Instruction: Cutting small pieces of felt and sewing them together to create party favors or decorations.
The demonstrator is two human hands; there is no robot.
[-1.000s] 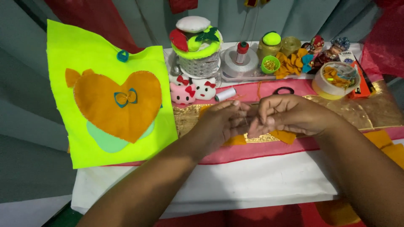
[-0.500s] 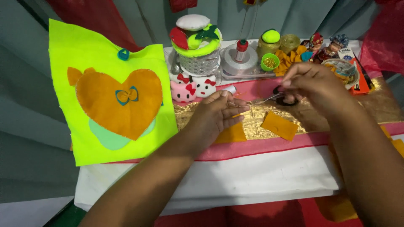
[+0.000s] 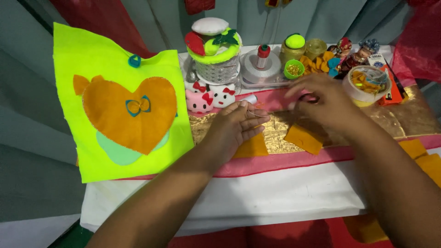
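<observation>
My left hand (image 3: 235,127) rests on the gold cloth (image 3: 275,133) and pinches a thin needle (image 3: 255,114) between thumb and forefinger. Part of an orange felt piece (image 3: 251,148) lies under its fingers. My right hand (image 3: 324,103) reaches further back, its fingers curled over a dark loop (image 3: 308,98) on the pink strip; what it grips is hidden. A second orange felt piece (image 3: 303,138) lies just below that hand. To the left lies a neon yellow-green felt sheet (image 3: 92,59) bearing an orange heart (image 3: 124,124) with a small blue bow.
Along the back stand a basket with a pincushion top (image 3: 215,50), two small cat figures (image 3: 209,98), a thread spool on a round box (image 3: 262,62), a green cup of pins (image 3: 294,69), small dolls (image 3: 349,53) and a tape roll (image 3: 367,85). More orange pieces (image 3: 420,154) lie at right.
My right hand has moved away from the left, up and to the right toward the back of the table. The left hand stays on the cloth, and the orange pieces lie uncovered.
</observation>
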